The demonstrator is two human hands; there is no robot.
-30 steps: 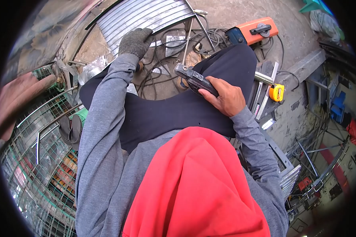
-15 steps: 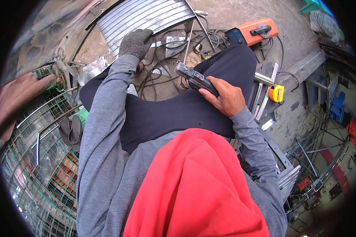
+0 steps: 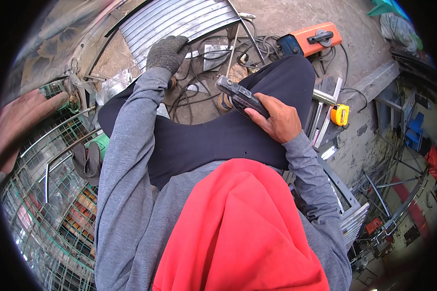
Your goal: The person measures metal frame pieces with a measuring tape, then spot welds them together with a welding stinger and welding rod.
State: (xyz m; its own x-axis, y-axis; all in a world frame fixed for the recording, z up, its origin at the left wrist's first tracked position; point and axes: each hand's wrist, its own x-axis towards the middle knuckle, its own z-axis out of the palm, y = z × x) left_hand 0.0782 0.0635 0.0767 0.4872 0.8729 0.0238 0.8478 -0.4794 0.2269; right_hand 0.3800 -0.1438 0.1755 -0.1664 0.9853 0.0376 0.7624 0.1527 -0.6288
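Observation:
My left hand [image 3: 166, 53], in a dark grey knitted glove, is closed over the near edge of a ribbed metal panel [image 3: 184, 20] with a dark frame. Its fingertips are partly hidden. My bare right hand [image 3: 278, 119] is wrapped round the black handle of a welding electrode holder [image 3: 243, 97], above my right thigh. From the holder's grey head a thin, pale welding rod [image 3: 233, 51] reaches up toward the panel's right corner. Dark cables [image 3: 192, 89] lie looped on the ground beneath, between my legs.
An orange welding machine [image 3: 320, 39] stands ahead on the right. A yellow tape measure [image 3: 340, 115] and metal bars [image 3: 328, 111] lie by my right knee. To the left are green wire mesh [image 3: 39, 203] and a pair of sandals [image 3: 87, 160]. Metal scraps [image 3: 216, 57] lie by the cables.

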